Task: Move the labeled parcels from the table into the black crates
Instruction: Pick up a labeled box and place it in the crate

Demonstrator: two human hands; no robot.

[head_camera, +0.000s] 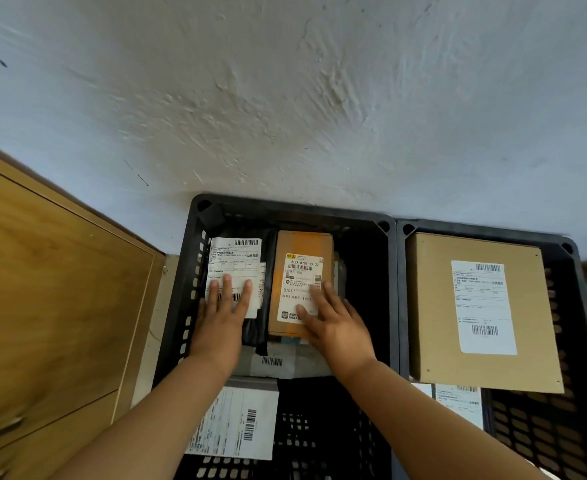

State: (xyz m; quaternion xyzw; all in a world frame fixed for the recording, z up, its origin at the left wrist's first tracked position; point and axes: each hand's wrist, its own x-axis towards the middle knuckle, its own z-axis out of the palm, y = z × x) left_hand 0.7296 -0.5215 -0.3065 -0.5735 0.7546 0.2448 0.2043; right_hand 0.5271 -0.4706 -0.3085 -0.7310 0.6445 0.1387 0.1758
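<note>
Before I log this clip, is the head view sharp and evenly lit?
Head view: wide-angle bending curves the left crate rim; centre labels on the brown box are readable; lower-left cabinet is smeared; crate interiors are dark; no glare.

Both our bare forearms reach forward and down from the lower edge of the view, angling slightly toward each other. Our left hand [223, 311] lies palm down with its fingers straight and a little spread, pointing away from us and pressing flat. Our right hand [333, 322] also lies palm down, turned somewhat to the left, fingers straight and close together, thumb out to the side. Neither hand curls into a grip; both wrists are nearly straight.
</note>
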